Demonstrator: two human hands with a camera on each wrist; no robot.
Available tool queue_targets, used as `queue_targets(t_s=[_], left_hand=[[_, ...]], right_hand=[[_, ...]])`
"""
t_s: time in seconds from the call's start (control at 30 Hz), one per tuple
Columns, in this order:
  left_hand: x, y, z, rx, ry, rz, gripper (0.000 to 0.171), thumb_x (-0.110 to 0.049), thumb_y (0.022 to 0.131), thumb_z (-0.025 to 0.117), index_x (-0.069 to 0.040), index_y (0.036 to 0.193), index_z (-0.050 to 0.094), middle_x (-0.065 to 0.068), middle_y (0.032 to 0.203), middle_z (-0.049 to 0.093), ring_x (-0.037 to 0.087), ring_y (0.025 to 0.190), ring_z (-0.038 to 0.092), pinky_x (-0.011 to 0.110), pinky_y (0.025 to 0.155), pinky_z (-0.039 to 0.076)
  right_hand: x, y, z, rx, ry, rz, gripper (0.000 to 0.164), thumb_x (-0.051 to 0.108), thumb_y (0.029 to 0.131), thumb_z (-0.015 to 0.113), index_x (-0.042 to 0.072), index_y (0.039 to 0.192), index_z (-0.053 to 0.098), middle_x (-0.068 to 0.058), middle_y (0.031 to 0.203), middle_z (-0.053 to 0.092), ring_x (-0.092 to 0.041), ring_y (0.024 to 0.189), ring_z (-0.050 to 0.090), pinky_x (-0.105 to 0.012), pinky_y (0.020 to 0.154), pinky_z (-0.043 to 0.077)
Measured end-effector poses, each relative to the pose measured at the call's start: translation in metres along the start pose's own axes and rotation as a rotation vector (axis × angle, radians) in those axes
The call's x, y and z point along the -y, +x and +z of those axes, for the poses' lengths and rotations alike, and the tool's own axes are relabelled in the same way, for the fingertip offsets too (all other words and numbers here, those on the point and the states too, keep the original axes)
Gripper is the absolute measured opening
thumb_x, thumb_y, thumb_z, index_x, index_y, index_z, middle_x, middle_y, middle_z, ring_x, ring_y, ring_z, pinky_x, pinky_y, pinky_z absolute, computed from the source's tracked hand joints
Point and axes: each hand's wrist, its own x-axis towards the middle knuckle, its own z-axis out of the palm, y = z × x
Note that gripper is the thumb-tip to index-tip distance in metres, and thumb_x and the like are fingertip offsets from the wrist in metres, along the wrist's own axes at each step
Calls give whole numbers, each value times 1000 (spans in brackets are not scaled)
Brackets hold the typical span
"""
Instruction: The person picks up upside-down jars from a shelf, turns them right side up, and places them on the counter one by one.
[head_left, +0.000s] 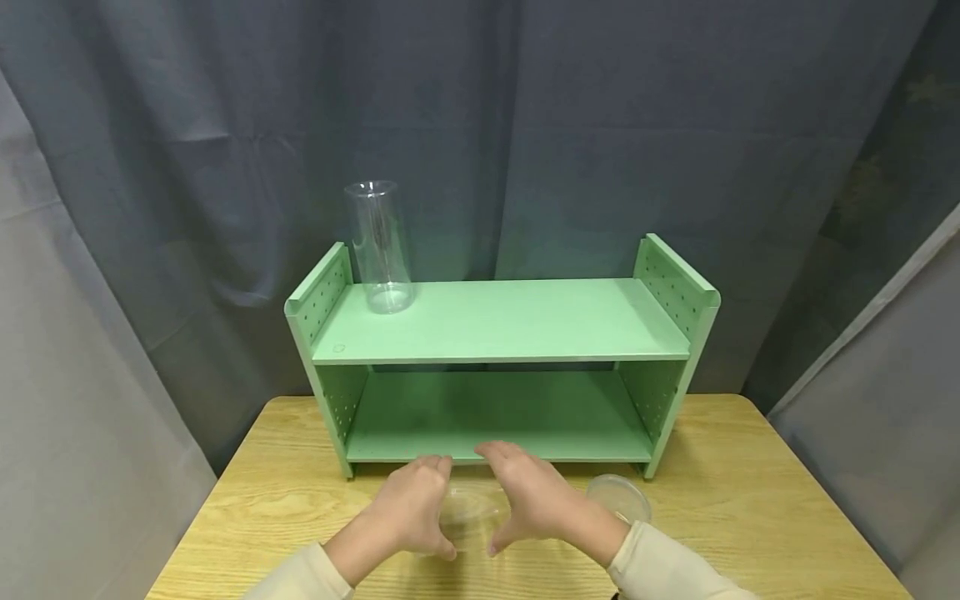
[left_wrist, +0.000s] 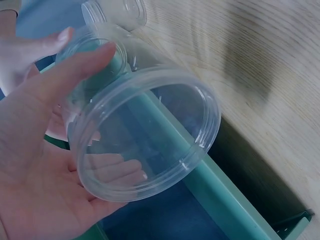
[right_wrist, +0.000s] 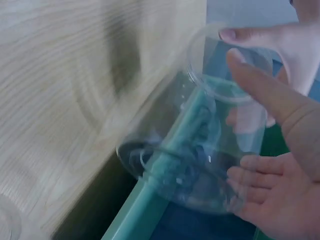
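- L hand [head_left: 416, 508] & R hand [head_left: 536, 496]: wide C-curve, thumb + fingers round 1 side of clear jar [left_wrist: 142, 120] each; squeeze can't tell.
- Jar: btwn palms, in front of green shelf [head_left: 517, 321].
- Press evenly w/ both; keep R wrist off 2nd container [head_left: 618, 498].

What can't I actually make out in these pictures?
Clear container, head view: its sides, partly covered by the left hand and right hand, faint against the table.
Second container: partly behind the right forearm in the head view; cut off by the left edge in the right wrist view.
Dark thing at the right cuff, head view: cut off by the bottom edge.
Round mark on the upper shelf, head view: too small to identify.
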Motion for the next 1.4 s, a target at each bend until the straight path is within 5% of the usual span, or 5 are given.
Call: queue_targets(t_s=[0.2,0.47,0.77,1.13,1.4], left_hand=[[-4,-1,1,-9,47,11,108,-51,51,90,7,132,50,18,131,60,32,122,58,40,103,50],[-6,-2,5,-34,162,40,110,-58,50,88,4,132,50,14,131,61,28,123,57,35,107,47],[9,-8,6,-21,-68,86,108,-62,62,81,-1,142,41,12,145,49,29,134,47,46,114,38],[50,-27,4,-411,-219,144,66,-42,73,81,-17,129,57,-3,127,64,18,119,60,39,99,52],[89,-30,5,-488,-461,-78,57,-32,80,77,-16,131,56,4,129,62,24,111,63,44,91,54]], right_hand=[[11,3,17,-8,-208,0,116,51,47,92,-3,137,43,-14,141,51,-30,130,50,-41,108,46],[14,1,35,-37,-230,11,108,40,53,92,-5,137,41,-15,136,54,-30,127,51,-42,112,42],[2,-6,43,-72,-127,-14,105,34,55,92,-2,138,39,-15,139,51,-32,129,49,-47,112,41],[-28,-19,65,-106,102,28,107,31,60,90,0,145,32,-18,147,43,-37,136,41,-53,111,39],[-47,-24,77,-173,212,79,110,35,61,89,2,147,29,-17,148,41,-36,134,44,-51,107,43]])
